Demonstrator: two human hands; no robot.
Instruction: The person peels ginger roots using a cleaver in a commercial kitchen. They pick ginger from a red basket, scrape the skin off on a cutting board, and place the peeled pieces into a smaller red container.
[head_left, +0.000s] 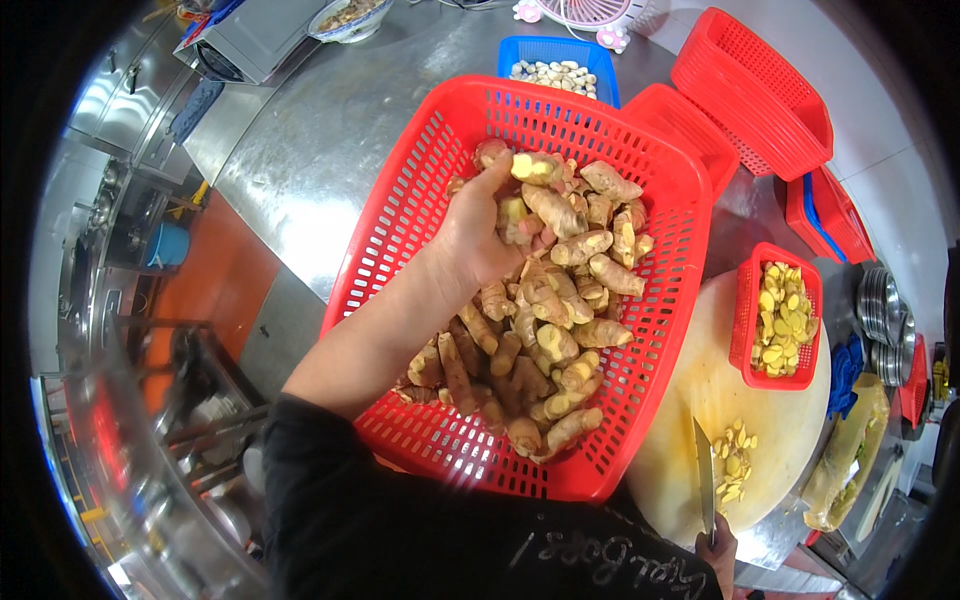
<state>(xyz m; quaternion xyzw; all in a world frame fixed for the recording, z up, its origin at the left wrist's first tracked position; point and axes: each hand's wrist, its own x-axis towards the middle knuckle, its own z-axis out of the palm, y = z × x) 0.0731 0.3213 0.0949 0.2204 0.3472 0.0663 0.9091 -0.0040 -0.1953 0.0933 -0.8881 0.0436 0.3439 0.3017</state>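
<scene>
A large red plastic basket with slotted walls holds a heap of knobbly ginger roots, some with pale yellow cut ends. My left hand reaches into its far left part, fingers closed around ginger; the fingertips are partly hidden among the roots. At the lower right, my right hand grips the handle of a kitchen knife, the blade pointing away from me. Beside the blade, ginger slices lie on a thick round cutting board. A small red basket of sliced ginger rests on the board's far side.
Behind the large basket stands a blue basket of white cloves or beans. Stacked red baskets line the wall at the far right. A bagged vegetable, a blue cloth and stacked metal plates sit right of the board.
</scene>
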